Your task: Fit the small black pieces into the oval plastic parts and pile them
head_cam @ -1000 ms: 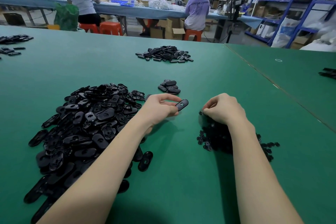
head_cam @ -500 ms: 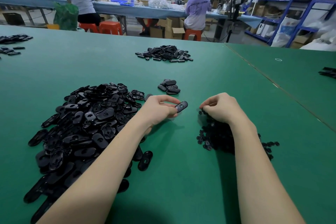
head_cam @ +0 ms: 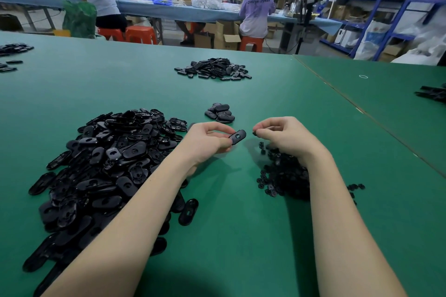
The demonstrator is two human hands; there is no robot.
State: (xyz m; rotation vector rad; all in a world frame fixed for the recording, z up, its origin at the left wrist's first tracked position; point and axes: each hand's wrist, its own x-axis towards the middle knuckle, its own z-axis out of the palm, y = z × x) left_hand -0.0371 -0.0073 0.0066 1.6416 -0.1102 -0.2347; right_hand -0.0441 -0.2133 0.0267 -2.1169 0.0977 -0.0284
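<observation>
Left hand [head_cam: 207, 138] pinches black oval plastic part [head_cam: 237, 137] above green table [head_cam: 241, 236] centre, hole up; right hand [head_cam: 282, 136] pinches small black piece [head_cam: 254, 133] just beside; line piece over hole, press square; add to small pile [head_cam: 220, 113].

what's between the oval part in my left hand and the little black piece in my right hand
Nothing: the head view shows only a short gap over bare green table between the oval part and the small black piece.

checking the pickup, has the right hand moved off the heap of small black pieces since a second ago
Yes. The right hand has lifted off the heap of small pieces and moved left, toward the oval part held in the left hand.
</observation>
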